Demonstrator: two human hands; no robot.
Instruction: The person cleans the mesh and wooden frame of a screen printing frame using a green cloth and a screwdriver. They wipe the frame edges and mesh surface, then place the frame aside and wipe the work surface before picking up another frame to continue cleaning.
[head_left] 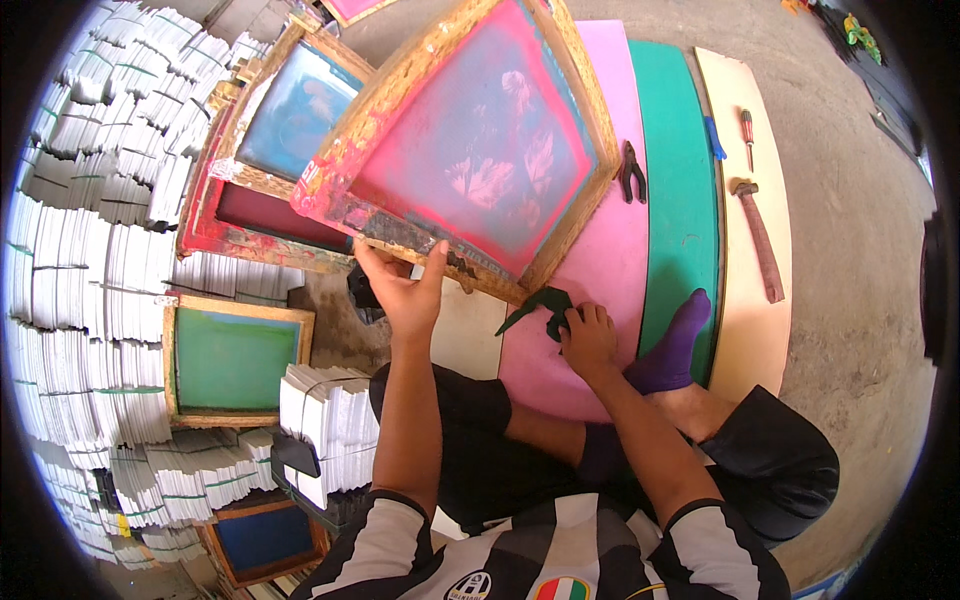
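Observation:
My left hand (405, 290) grips the lower edge of a wooden screen-printing frame (470, 150), thumb on the near face and fingers behind it. The frame is tilted up; its mesh is bluish grey with pink edges and pale floral shapes. To the right of its bottom corner, my right hand (590, 340) is closed on a crumpled dark green cloth (548, 310) at the pink board (555, 375). Part of the cloth hangs out to the left of my fingers.
Pliers (632, 172) lie on the pink board. Beside it run a green board (680, 200) and a cream board (745, 345) with a hammer (762, 240) and a screwdriver (747, 138). More screen frames (240, 360) and tied paper stacks (80, 260) stand left. My purple-socked foot (672, 345) rests on the boards.

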